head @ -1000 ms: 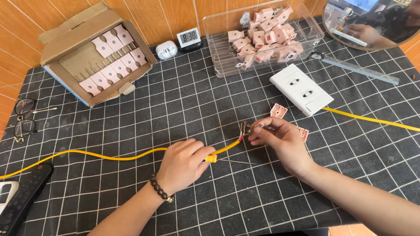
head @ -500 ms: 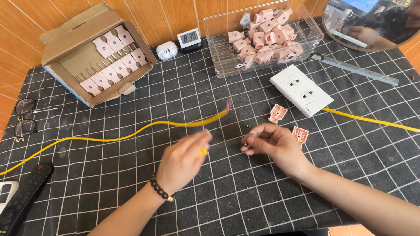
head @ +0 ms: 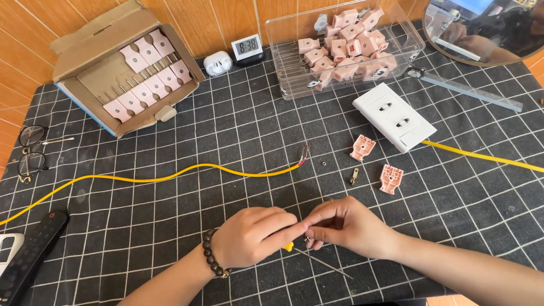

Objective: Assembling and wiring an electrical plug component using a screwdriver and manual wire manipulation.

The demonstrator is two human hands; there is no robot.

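**Both hands pinched together over a small part, wire lying loose**

We have both hands low at the centre of the tabletop (head: 170, 238), fingertips meeting. Left hand (head: 249, 238) is closed around a screwdriver (head: 317, 259): yellow handle end shows under the fingers, thin metal shaft runs out to the right beneath the right hand. Right hand (head: 345, 226) is closed in a pinch on a tiny metal part (head: 308, 240); too small to tell what it is. Beaded bracelet (head: 213, 260) on the left wrist.

Yellow wire (head: 170, 177) lies free on the checked mat, well apart from both hands, stripped end (head: 305, 154) pointing up-right. Near that end: a small nut (head: 322, 164), a brass contact (head: 354, 176), and 2 pink plug halves (head: 362, 147) (head: 391, 178). White socket (head: 394, 116) sits just beyond them, a second yellow cable (head: 481, 157) running off right.

Back row: cardboard box (head: 73, 51) of pink plugs left, clear bin (head: 408, 39) of pink plugs right, small clock (head: 247, 47) and white earbud case (head: 217, 63) between them. Glasses (head: 28, 153) and remote (head: 31, 255) at the left edge.
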